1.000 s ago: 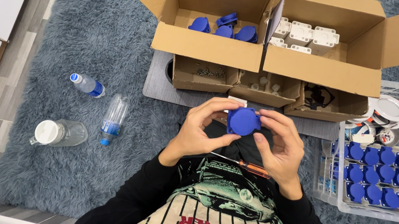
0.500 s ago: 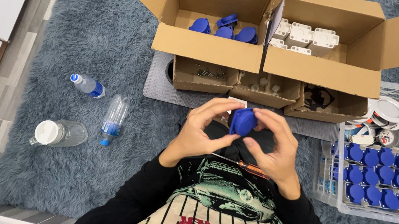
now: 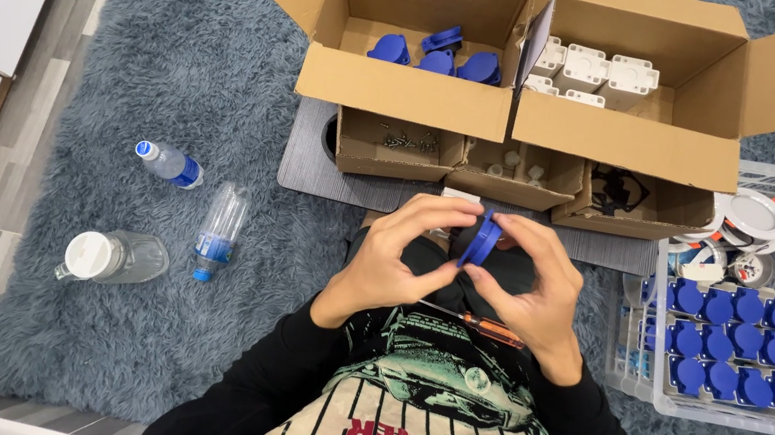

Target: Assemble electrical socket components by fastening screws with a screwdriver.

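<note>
Both forearms rise from 6 o'clock, black sleeves to wrists. Left hand (image 3: 388,266) at 9 o'clock of meeting point, fingers curled, thumb and fingertips pinching. Right hand (image 3: 538,294) at 3 o'clock, fingers arched, tips meeting left's.

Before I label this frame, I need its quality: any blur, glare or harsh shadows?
Head view: sharp throughout, even soft light, no glare; the blue cap between the left hand and right hand is crisp; only faint shadows under the cardboard boxes.
</note>
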